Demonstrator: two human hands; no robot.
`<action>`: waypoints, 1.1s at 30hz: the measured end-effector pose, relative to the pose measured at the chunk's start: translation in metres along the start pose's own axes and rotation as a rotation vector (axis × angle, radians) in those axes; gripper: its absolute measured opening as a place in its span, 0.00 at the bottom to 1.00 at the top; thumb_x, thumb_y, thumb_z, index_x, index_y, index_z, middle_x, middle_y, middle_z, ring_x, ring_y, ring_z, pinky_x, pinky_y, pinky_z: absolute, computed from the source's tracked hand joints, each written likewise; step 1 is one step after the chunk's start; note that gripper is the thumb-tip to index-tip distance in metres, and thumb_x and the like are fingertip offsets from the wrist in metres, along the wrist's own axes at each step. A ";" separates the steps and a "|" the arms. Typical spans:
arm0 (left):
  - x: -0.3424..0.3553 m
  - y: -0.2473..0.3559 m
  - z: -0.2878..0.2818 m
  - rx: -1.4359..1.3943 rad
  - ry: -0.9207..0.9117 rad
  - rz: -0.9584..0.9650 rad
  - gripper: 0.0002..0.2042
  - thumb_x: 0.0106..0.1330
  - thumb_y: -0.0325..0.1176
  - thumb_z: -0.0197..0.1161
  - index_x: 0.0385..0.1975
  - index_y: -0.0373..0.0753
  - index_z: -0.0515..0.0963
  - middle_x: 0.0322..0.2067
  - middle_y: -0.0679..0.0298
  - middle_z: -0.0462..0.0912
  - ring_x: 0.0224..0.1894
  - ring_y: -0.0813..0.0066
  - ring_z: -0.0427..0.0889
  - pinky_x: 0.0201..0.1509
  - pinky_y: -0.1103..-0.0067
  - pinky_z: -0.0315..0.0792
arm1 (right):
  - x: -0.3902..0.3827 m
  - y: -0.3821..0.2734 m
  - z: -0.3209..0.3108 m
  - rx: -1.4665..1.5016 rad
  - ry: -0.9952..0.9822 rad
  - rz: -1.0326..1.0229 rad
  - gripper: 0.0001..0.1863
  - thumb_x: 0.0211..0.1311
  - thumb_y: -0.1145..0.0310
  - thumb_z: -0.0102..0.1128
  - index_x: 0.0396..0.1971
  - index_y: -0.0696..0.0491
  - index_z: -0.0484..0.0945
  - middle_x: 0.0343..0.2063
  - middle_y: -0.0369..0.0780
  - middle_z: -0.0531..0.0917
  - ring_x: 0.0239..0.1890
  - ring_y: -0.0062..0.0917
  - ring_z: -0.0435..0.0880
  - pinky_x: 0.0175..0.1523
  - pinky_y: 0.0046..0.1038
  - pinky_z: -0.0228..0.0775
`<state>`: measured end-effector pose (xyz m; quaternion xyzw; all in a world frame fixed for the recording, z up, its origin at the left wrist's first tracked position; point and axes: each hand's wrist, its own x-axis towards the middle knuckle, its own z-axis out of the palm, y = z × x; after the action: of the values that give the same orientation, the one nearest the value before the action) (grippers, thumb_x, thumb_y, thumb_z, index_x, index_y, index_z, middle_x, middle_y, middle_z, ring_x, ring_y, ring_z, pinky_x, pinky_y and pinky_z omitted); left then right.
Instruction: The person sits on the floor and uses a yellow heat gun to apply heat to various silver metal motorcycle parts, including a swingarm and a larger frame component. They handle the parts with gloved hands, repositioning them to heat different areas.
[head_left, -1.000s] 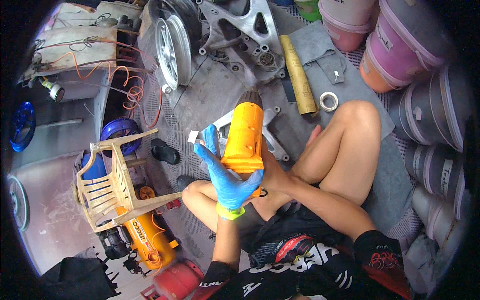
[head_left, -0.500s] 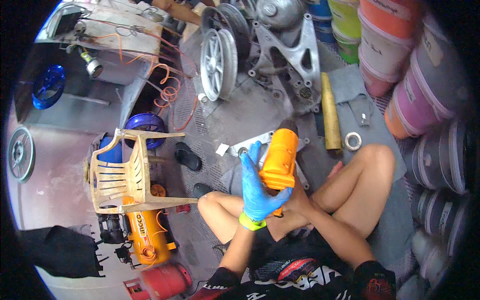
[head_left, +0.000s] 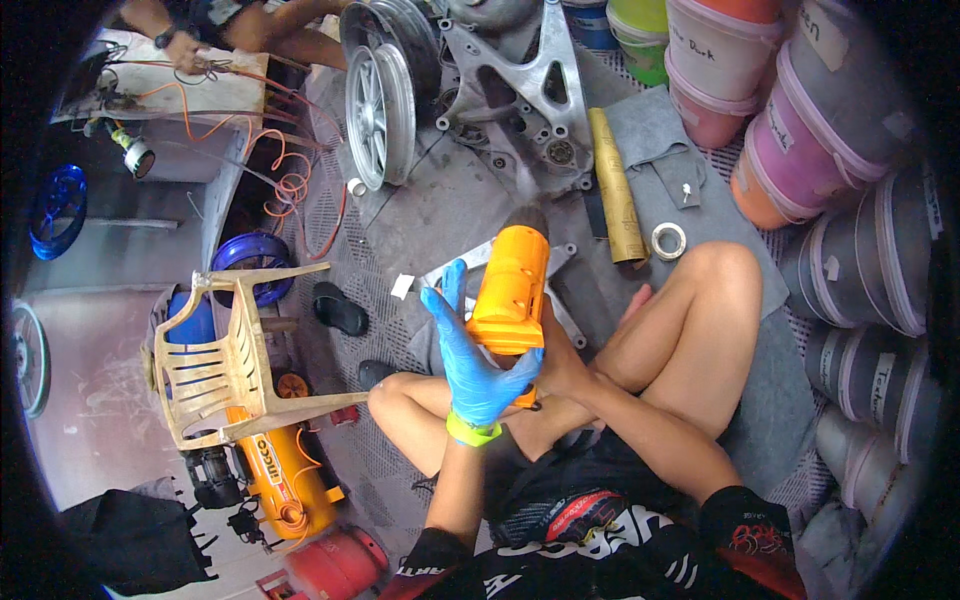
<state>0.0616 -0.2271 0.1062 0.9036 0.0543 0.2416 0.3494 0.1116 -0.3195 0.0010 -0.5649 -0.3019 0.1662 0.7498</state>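
My left hand (head_left: 465, 370), in a blue glove, has its fingers stretched out along the left side of an orange power drill (head_left: 508, 285), with palm and thumb against its rear. My right hand (head_left: 560, 365) is wrapped round the drill's handle, partly hidden behind the tool. The drill's dark front end points away from me, above a silver metal bracket (head_left: 448, 265) lying on the floor. Near the bracket is a small white scrap (head_left: 403, 286). To the right lie a yellow-brown roll (head_left: 617, 190) and a tape ring (head_left: 668, 240) on grey cloth.
Silver wheels (head_left: 380, 115) and castings (head_left: 515, 60) lie ahead. Stacked buckets (head_left: 800, 130) line the right. A plastic chair (head_left: 215, 375), orange compressor (head_left: 290, 485) and red cylinder (head_left: 330, 560) stand left. A co-worker's hand (head_left: 182, 50) is by a cluttered bench (head_left: 220, 100) with hoses.
The view has shifted, and more of the co-worker shows at the top left. My hands and the drill keep much the same position against the floor items.
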 end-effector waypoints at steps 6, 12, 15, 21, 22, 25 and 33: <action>-0.002 -0.001 0.001 -0.014 0.007 -0.021 0.68 0.46 0.35 0.78 0.78 0.40 0.26 0.75 0.42 0.50 0.76 0.51 0.55 0.78 0.61 0.50 | 0.003 -0.002 -0.001 -0.065 -0.014 -0.078 0.43 0.59 0.52 0.71 0.65 0.57 0.59 0.57 0.52 0.73 0.61 0.47 0.77 0.63 0.42 0.70; -0.002 0.000 0.006 -0.056 0.077 -0.017 0.64 0.48 0.38 0.77 0.78 0.36 0.32 0.73 0.41 0.56 0.75 0.46 0.57 0.79 0.60 0.45 | 0.001 -0.010 -0.001 -0.017 0.002 0.001 0.43 0.58 0.54 0.73 0.65 0.57 0.58 0.57 0.52 0.74 0.62 0.46 0.77 0.64 0.41 0.71; -0.002 0.000 0.007 -0.052 0.078 -0.014 0.64 0.48 0.38 0.77 0.78 0.37 0.32 0.73 0.41 0.56 0.76 0.46 0.56 0.79 0.60 0.44 | -0.001 -0.011 -0.001 -0.014 -0.011 0.051 0.43 0.58 0.54 0.73 0.64 0.56 0.58 0.57 0.52 0.75 0.62 0.46 0.78 0.63 0.40 0.71; -0.004 -0.003 0.003 -0.066 0.040 -0.040 0.69 0.46 0.37 0.80 0.78 0.41 0.26 0.75 0.42 0.50 0.76 0.50 0.54 0.78 0.61 0.52 | 0.000 -0.004 0.002 -0.007 0.006 0.044 0.44 0.57 0.54 0.74 0.64 0.56 0.56 0.56 0.53 0.77 0.60 0.46 0.80 0.61 0.40 0.74; -0.004 -0.003 0.004 -0.084 0.047 -0.046 0.69 0.46 0.38 0.80 0.78 0.41 0.26 0.75 0.42 0.50 0.77 0.50 0.54 0.77 0.61 0.53 | 0.000 -0.003 0.002 0.006 -0.005 0.039 0.44 0.57 0.54 0.74 0.64 0.56 0.56 0.57 0.53 0.77 0.59 0.46 0.81 0.61 0.40 0.74; -0.003 -0.003 0.003 -0.072 0.039 -0.041 0.68 0.46 0.37 0.80 0.78 0.42 0.27 0.75 0.43 0.49 0.77 0.50 0.53 0.77 0.60 0.54 | 0.000 -0.007 0.002 0.016 0.004 0.070 0.44 0.57 0.55 0.74 0.64 0.56 0.56 0.56 0.53 0.78 0.59 0.45 0.81 0.60 0.39 0.74; 0.001 -0.002 0.006 -0.075 0.077 -0.012 0.66 0.48 0.37 0.78 0.78 0.39 0.29 0.74 0.41 0.53 0.76 0.48 0.57 0.78 0.61 0.52 | -0.001 -0.014 0.000 0.005 0.007 0.132 0.42 0.58 0.57 0.73 0.61 0.58 0.56 0.53 0.53 0.80 0.57 0.45 0.82 0.58 0.39 0.75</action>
<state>0.0651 -0.2287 0.1013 0.8795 0.0643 0.2760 0.3823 0.1098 -0.3246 0.0141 -0.5822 -0.2611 0.2139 0.7396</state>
